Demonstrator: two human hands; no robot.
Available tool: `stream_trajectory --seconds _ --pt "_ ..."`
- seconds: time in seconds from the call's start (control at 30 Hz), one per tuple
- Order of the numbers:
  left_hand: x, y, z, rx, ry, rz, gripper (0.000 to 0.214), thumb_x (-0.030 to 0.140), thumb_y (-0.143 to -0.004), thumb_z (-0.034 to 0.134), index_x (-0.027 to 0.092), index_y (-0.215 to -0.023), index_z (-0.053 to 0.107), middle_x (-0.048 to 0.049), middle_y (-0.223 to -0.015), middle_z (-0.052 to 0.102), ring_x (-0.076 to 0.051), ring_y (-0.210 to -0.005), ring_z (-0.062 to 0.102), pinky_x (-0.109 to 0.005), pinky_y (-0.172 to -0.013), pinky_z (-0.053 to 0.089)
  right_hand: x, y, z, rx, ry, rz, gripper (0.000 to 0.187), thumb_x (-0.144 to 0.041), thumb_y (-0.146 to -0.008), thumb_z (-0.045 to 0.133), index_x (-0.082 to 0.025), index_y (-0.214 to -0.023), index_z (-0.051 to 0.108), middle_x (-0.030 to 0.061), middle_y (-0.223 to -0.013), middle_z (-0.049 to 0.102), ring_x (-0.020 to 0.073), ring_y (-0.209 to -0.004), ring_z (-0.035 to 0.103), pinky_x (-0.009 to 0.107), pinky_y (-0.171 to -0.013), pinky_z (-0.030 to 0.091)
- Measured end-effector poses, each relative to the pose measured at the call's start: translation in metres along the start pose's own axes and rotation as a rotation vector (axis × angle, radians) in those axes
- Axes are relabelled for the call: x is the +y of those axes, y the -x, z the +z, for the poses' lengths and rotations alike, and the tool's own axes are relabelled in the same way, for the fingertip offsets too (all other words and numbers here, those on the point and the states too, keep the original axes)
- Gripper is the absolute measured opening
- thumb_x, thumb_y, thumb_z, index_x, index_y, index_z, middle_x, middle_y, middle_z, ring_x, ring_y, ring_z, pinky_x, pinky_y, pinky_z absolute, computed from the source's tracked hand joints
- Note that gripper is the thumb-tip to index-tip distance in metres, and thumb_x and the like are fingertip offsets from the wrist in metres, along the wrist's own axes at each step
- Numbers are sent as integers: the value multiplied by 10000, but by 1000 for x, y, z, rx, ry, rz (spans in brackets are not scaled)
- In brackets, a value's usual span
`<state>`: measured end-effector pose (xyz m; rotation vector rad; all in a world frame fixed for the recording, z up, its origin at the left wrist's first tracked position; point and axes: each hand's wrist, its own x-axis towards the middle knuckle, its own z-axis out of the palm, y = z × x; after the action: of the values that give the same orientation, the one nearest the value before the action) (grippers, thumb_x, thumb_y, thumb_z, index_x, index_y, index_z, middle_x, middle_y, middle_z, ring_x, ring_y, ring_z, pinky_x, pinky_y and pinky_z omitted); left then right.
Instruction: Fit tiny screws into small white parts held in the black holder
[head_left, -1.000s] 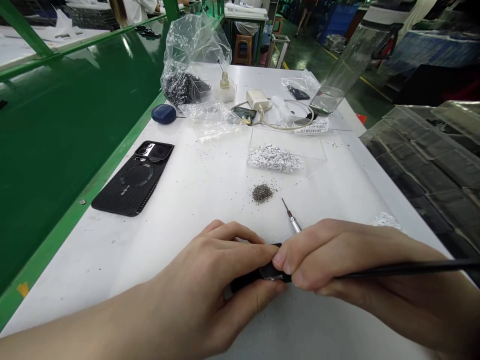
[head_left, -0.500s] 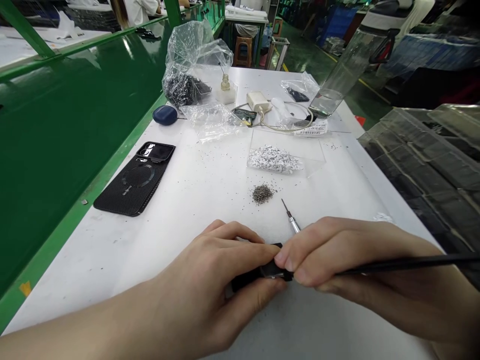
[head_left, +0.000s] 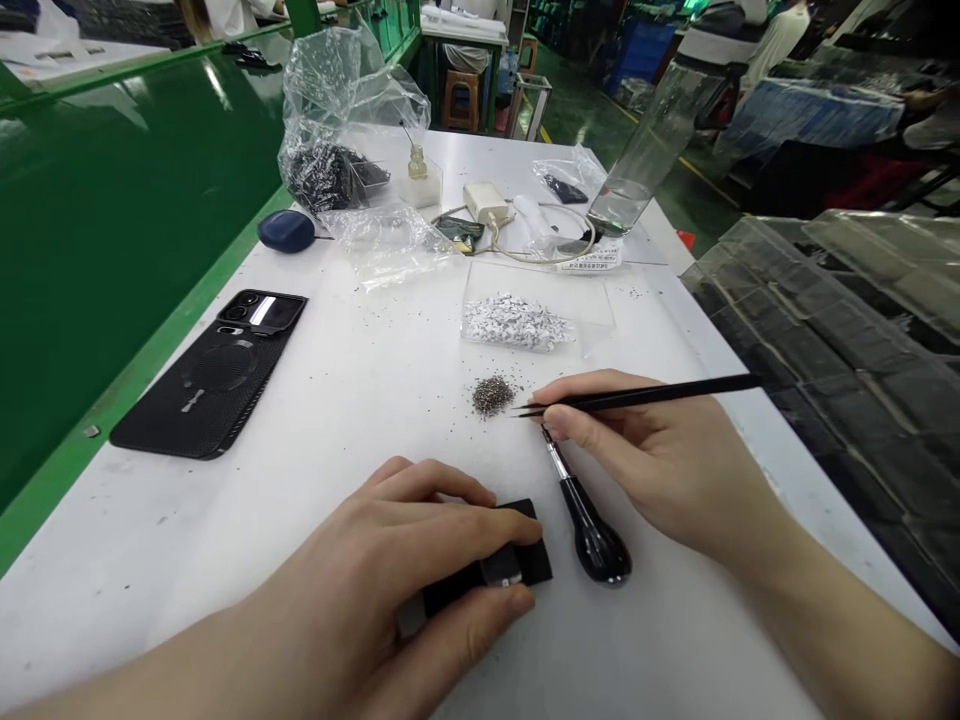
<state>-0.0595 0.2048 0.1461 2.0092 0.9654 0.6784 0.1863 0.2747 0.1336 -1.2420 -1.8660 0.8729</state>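
Black rectangular block [head_left: 534, 556] clenched in my left hand [head_left: 390, 545]; my right hand [head_left: 634, 455] pinches slim black tweezers [head_left: 645, 396]; one slip could scatter the grey granule pile [head_left: 493, 396].

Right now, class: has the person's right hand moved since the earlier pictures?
Yes: the right hand has moved up the table, away from the left hand, toward the grey granule pile.

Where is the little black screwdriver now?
In the head view, the black-handled precision screwdriver lies on the white table, just below the right hand and beside the black object under the left hand.
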Motion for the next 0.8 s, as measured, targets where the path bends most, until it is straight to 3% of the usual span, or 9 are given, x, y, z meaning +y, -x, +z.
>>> stream_trajectory --seconds 0.23,0.43,0.6,0.8 --pt "-3 0 0 -5 5 24 420 147 -1050 691 365 -1409 702 57 -1210 842 -159 -1156 744 -218 -987 600 1 2 1 -11 14 10 124 -301 -1006 788 -255 -1059 890 34 -1062 908 248 -964 864 325 -835 732" --pt "-3 -3 1 0 1 29 422 165 -1058 691 388 -1416 682 98 -1235 840 -128 -1168 741 -189 -1016 576 4 2 2 -22 0 1 126 -306 -1002 788 -262 -1052 895 20 -1091 911 237 -1006 872 288 -853 734" --pt "-4 -3 2 16 -6 39 263 174 -1061 691 284 -1296 731 51 -1184 852 -136 -1134 751 -186 -996 578 3 2 1 -17 52 -21 112 -302 -999 795 -270 -1031 897 6 -1093 912 238 -1025 871 303 -913 728" --pt "-5 -2 1 18 8 44 246 171 -1052 701 259 -1277 741 38 -1162 854 -141 -1105 754 -192 -985 580 3 3 -1 -3 75 -33 99 -298 -991 804 -288 -1028 896 -26 -1066 913 197 -997 872 243 -921 710"
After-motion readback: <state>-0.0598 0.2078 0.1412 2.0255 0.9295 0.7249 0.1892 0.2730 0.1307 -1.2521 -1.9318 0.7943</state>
